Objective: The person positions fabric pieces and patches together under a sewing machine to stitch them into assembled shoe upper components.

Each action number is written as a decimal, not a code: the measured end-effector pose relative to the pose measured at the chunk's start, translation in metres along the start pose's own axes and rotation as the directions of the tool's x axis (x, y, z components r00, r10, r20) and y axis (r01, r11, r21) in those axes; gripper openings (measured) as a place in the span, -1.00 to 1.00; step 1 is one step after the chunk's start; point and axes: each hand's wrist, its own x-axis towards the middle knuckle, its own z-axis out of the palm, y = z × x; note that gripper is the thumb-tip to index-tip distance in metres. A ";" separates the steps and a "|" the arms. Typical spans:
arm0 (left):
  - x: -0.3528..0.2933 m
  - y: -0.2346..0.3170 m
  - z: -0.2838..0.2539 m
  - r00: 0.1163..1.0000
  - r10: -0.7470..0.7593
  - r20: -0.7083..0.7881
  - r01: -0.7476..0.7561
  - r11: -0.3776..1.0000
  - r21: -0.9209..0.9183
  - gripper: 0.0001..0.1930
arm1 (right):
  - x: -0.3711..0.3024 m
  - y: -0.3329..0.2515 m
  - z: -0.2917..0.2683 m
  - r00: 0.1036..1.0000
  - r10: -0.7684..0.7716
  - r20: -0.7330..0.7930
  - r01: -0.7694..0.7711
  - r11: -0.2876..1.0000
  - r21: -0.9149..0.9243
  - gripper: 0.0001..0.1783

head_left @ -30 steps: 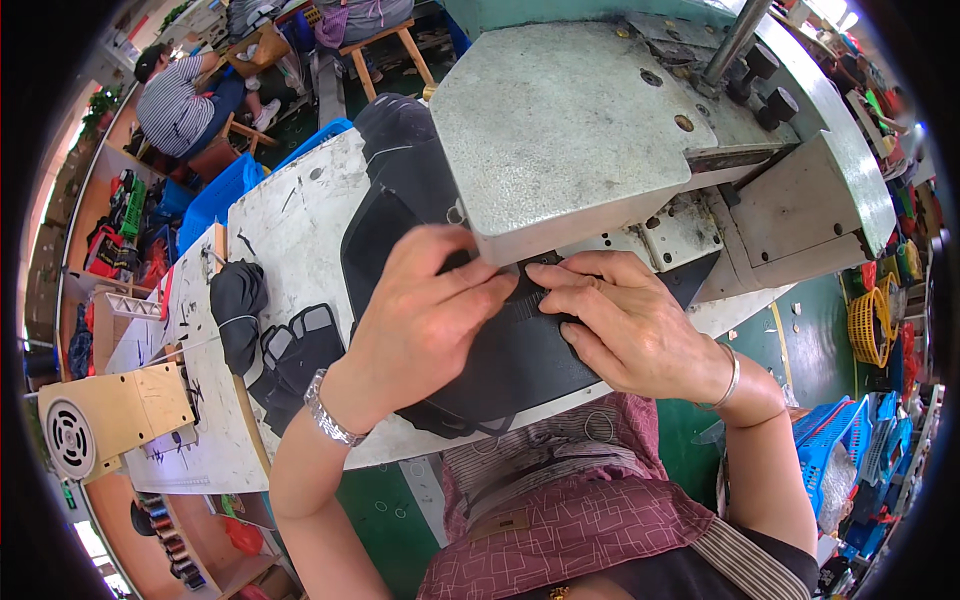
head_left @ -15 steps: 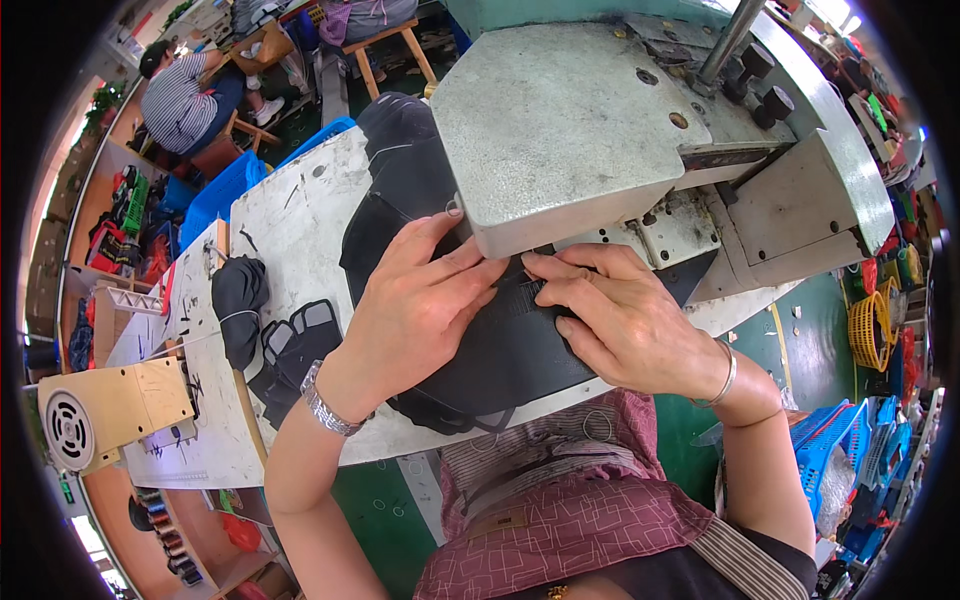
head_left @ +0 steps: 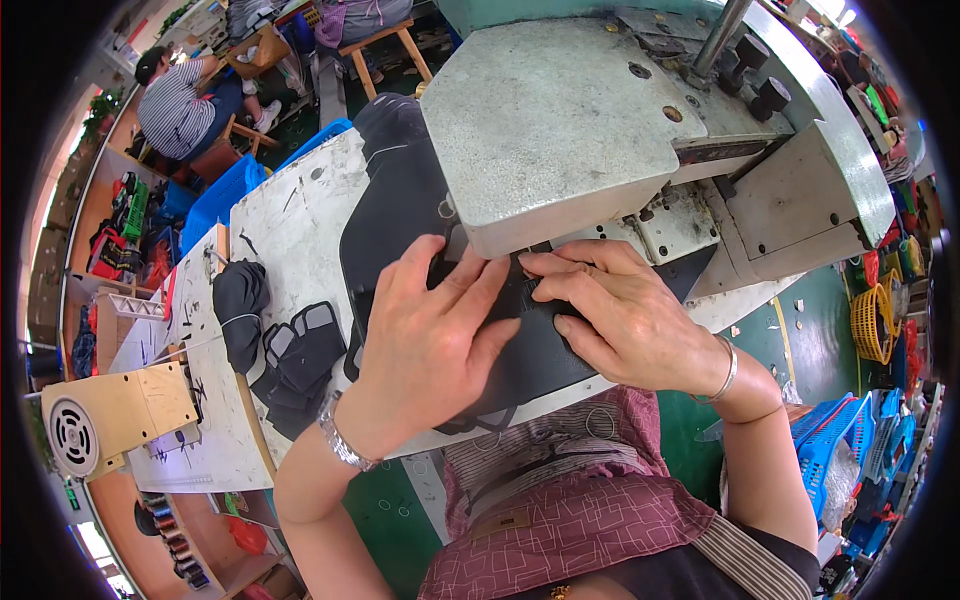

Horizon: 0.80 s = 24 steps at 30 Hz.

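Note:
Black fabric (head_left: pixel 400 215) lies in folds across the white worktable (head_left: pixel 300 225), partly under the grey head of a sewing machine (head_left: pixel 560 120). My left hand (head_left: pixel 425 330) rests on it with fingers spread and thumb apart, its fingertips close to the machine head's lower edge. On the right, my right hand (head_left: pixel 630 315) has bent fingers gripping the fabric just below the head, beside a patch of stitching. The machine head hides the needle area.
A tied black bundle (head_left: pixel 240 310) and several black pieces with grey patches (head_left: pixel 305 345) lie left on the table. Blue baskets stand behind (head_left: pixel 225 190) and at right (head_left: pixel 830 435), near a yellow basket (head_left: pixel 873 320). Another person (head_left: pixel 180 105) sits at the far left.
My left hand has shifted slightly toward me, and its fingers and thumb have spread apart. The right hand stays at nearly the same spot on the fabric.

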 end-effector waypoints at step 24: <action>0.013 -0.011 0.010 0.996 -0.070 -0.057 0.075 0.993 0.091 -0.73 | -0.001 0.000 0.002 0.998 -0.048 -0.039 0.046 0.998 -0.039 -0.73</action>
